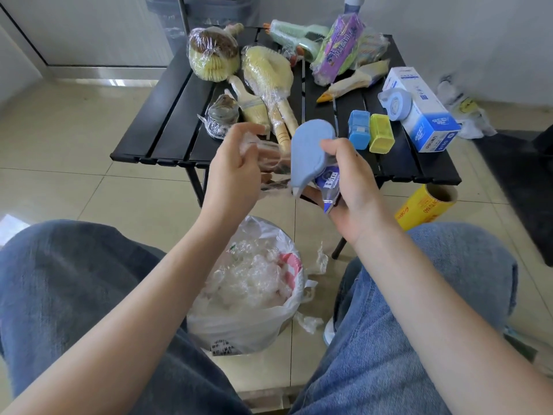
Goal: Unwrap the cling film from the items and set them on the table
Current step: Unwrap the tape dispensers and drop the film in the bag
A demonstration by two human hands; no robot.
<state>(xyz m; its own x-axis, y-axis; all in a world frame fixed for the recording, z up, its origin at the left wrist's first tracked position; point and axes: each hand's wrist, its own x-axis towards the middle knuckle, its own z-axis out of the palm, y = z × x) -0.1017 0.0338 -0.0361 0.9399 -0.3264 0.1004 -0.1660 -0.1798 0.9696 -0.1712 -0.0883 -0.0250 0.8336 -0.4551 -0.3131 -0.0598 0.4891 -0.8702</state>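
Centrally, above the near edge of the black slatted table [167, 115], my right hand [353, 187] grips the blue correction-tape dispenser [311, 154], thumb curled over its upper side and fingers closed beneath the labelled lower part; it is held clear of the tabletop so the film can be drawn away freely. My left hand [236, 172] pinches a loose sheet of cling film [269, 163] in curled fingers, the sheet stretched rightward to the dispenser, which I judge to be partly unwrapped. Directly below, between my knees, the white bin bag [248, 295] full of crumpled film sits where discarded wrap can simply be dropped. Already bare on the right of the table are the blue sharpener [359, 128], the yellow sharpener [381, 132], a second blue tape dispenser [395, 103] and the white and blue box [422, 106], grouped apart from items still wrapped: the round brush [214, 53], the long yellow brush [266, 76], the paintbrush [248, 100], the small glass jar [221, 118], the green clips [294, 37] and the purple packet [338, 46]. Free tabletop lies just ahead of the held dispenser; the two sharpeners beside it narrow the landing spot. A yellow cling-film roll [425, 206] lies on the floor beside my right knee.
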